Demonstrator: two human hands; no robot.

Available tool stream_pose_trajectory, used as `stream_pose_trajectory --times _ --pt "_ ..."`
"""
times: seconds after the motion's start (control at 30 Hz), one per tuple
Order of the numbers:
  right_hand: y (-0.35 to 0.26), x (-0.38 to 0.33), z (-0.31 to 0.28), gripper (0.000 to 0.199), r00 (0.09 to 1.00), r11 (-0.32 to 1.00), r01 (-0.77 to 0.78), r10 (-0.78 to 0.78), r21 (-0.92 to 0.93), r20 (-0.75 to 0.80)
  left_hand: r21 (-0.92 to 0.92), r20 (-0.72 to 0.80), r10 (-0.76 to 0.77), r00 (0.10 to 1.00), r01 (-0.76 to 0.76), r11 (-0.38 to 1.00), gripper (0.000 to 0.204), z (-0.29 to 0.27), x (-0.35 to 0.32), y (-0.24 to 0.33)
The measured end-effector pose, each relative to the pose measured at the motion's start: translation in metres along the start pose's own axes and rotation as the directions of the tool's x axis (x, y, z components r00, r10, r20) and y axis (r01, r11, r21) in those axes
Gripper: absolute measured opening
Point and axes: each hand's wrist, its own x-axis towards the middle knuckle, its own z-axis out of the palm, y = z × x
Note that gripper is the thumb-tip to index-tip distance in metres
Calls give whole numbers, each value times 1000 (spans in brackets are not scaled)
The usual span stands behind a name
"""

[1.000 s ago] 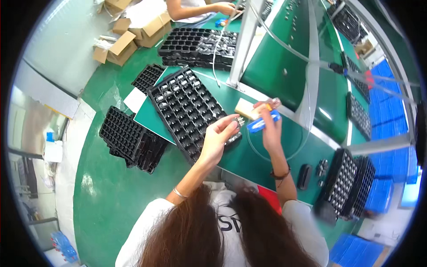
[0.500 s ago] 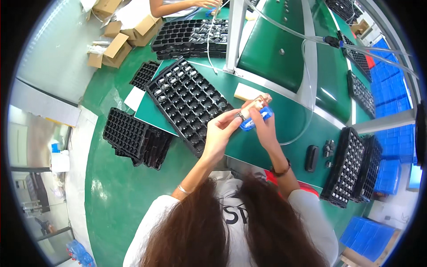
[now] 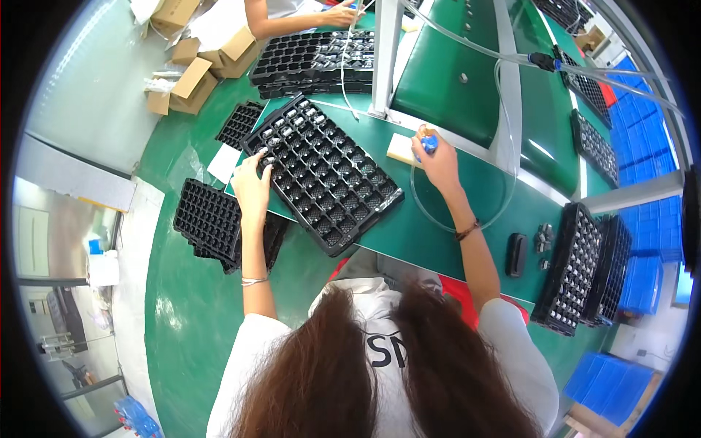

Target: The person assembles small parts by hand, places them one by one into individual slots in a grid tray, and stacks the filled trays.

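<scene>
My left hand [image 3: 252, 188] reaches to the left edge of a black compartment tray [image 3: 330, 232]. Its thumb and fingers close around a small silvery metal part [image 3: 268, 161] at a cell there; the fingertips partly hide it. More such parts sit in the cells toward the tray's far left end, while the cells nearer me look bare. Over the table to the right, my right hand [image 3: 441, 164] is wrapped round a blue air gun [image 3: 429, 143] with an orange-brown tip. A clear hose [image 3: 414, 196] loops from it across the green table.
A pale block [image 3: 399, 148] lies beside my right hand. Rightward are a black case [image 3: 516, 254], loose metal parts [image 3: 543, 237] and a filled tray [image 3: 568, 270]. Stacked trays [image 3: 208, 219] stand at left. A metal post [image 3: 384, 66] rises ahead, near another person's arm [image 3: 288, 25].
My hands have parted from in front of me. The left has moved left to the tray's edge; the right has moved slightly away from me, still holding the air gun.
</scene>
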Motion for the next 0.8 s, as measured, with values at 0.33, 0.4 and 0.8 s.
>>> stream_pose_trajectory --times 0.33,0.4,0.8 --pt "-8 -24 -21 75 990 985 -127 133 -113 54 -26 100 71 992 -69 997 14 10 21 -11" --pt "-1 -30 -30 77 986 987 -126 136 -105 94 -69 98 86 991 -80 994 14 8 24 -10" --pt "-3 -20 -15 61 995 998 51 -53 -24 -85 -304 148 -68 987 111 946 15 2 25 -3"
